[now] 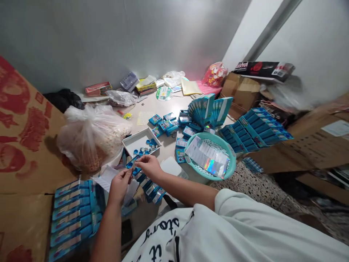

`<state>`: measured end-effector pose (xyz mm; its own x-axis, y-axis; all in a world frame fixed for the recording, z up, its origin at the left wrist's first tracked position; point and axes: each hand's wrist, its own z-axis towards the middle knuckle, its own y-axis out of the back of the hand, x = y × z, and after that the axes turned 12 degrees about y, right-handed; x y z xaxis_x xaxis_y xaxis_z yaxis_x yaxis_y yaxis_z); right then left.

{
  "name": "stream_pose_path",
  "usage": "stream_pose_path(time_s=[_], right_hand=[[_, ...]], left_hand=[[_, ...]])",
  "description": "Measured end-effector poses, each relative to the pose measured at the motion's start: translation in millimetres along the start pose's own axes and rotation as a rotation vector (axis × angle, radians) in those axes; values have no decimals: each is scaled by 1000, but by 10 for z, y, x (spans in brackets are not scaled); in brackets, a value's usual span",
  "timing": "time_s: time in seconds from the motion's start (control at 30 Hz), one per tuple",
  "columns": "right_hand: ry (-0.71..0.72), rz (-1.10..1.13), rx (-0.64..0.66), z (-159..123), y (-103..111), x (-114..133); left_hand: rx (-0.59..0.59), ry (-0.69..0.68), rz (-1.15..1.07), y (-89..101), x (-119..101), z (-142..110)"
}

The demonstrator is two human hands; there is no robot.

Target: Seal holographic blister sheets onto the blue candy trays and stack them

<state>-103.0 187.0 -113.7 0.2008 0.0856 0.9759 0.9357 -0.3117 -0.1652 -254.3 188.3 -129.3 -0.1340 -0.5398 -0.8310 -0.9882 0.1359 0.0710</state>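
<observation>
My left hand (121, 182) and my right hand (148, 166) meet over the near edge of the table, fingertips pinched close together. What is between the fingers is too small to make out. Just behind the fingertips is a blue card-like piece with round cups (131, 165). A white open box (133, 142) lies beyond them, with small blue caps and silver round pieces inside. Under my left hand are white paper sheets (107, 176). Several blue packs (152, 191) lie beneath my right wrist.
A teal basin (232, 163) of small white pellets stands at right, with label sheets (208, 154) on top. Small blue boxes (165, 125) and fanned blue packs (204, 109) lie behind. At left are a full plastic bag (92, 134), a cardboard box (24, 145) and stacked blue packs (72, 214).
</observation>
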Motion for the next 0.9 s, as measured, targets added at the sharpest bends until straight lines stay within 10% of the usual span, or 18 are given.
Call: stream_pose_path(time_s=[0.43,0.9], right_hand=[[-24,-457,-60,74,84,-186],[-26,-484,-23,105,71,-319]], left_hand=[[-300,-164,43,-101,238,187],[-221,-111,-29,-34,515,265]])
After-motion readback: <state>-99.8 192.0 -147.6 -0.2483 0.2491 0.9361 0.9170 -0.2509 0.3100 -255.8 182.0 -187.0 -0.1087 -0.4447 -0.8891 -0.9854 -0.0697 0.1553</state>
